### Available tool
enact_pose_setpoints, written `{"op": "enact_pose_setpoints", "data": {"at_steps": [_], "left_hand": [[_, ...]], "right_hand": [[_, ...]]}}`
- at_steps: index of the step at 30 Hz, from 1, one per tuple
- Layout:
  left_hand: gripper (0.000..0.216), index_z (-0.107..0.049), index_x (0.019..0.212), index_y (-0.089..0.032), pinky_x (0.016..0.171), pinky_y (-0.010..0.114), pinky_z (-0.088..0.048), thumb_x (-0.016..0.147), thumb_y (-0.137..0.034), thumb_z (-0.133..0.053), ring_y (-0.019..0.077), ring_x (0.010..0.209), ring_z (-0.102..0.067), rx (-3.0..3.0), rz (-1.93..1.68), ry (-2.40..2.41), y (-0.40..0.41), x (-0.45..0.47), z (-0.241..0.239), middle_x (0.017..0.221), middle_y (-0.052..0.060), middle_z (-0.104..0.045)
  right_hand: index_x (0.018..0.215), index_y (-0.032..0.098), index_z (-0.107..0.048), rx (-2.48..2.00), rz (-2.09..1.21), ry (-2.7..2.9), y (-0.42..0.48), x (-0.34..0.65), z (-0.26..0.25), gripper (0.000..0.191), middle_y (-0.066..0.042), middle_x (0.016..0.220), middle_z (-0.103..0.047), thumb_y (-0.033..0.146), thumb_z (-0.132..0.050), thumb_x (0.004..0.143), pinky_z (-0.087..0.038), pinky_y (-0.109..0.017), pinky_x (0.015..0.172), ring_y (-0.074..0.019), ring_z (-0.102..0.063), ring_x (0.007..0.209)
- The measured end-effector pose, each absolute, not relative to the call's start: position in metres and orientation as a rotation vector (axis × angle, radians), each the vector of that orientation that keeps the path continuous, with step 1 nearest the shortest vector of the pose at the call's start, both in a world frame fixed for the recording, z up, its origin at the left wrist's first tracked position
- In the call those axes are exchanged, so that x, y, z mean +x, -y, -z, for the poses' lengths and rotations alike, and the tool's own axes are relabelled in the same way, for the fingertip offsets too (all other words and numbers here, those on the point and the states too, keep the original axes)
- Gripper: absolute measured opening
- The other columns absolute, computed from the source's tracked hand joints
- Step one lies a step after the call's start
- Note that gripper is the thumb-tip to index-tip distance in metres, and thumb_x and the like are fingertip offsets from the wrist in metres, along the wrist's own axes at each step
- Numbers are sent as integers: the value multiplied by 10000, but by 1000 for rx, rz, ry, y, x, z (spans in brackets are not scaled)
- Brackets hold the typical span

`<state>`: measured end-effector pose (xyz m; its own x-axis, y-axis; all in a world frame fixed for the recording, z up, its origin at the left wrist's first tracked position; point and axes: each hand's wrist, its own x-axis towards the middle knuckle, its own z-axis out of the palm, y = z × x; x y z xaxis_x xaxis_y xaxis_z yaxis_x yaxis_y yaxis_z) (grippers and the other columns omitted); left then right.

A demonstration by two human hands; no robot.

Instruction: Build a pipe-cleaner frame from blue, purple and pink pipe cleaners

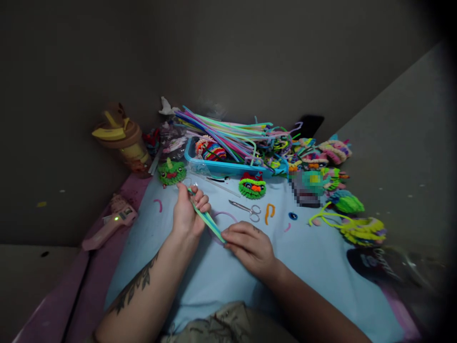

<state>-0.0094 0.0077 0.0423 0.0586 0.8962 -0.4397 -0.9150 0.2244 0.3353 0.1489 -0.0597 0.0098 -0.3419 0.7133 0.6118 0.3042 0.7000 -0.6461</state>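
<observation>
"What could go wrong for you, going left to right?"

"Your glue gun (116, 222) has a green light on. It may be hot, so bumping it could burn your arm. Next, your left hand (189, 209) has its fingers curled in, holding the green and blue sticks (209, 222)."

"Where are the sticks?"

"Over the bench (214, 281), slanting between your hands. Your right hand (252, 245) pinches the low end. If that pinch slips, they could spread apart. Farther right, a knock could lose your loose eye (293, 216)."

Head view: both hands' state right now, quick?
Left hand: closed, holding green and blue pipe cleaners.
Right hand: closed, pinching their near end.
</observation>
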Motion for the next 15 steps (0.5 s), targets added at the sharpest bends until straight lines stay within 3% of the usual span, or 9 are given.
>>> {"op": "enact_pose_setpoints", "data": {"at_steps": [11, 15], "left_hand": [[439, -444, 680, -169, 323, 133, -265, 918, -514, -315, 48, 336, -306, -35, -1336, -643, -6, -5, -43, 472, -73, -327], [432, -470, 715, -165, 365, 148, -347, 923, -503, -300, 63, 375, -395, 0, -1358, -641, -4, 4, -39, 494, -50, -404]], "right_hand": [[1012, 249, -667, -826, -537, 1909, 62, 149, -11, 266, -37, 819, -693, 93, -567, 822, -546, -256, 665, -145, -657, 744], [935, 226, -660, -924, -440, 1837, 63, 150, -10, 225, -39, 794, -671, 68, -544, 824, -537, -265, 668, -145, -642, 740]]}}
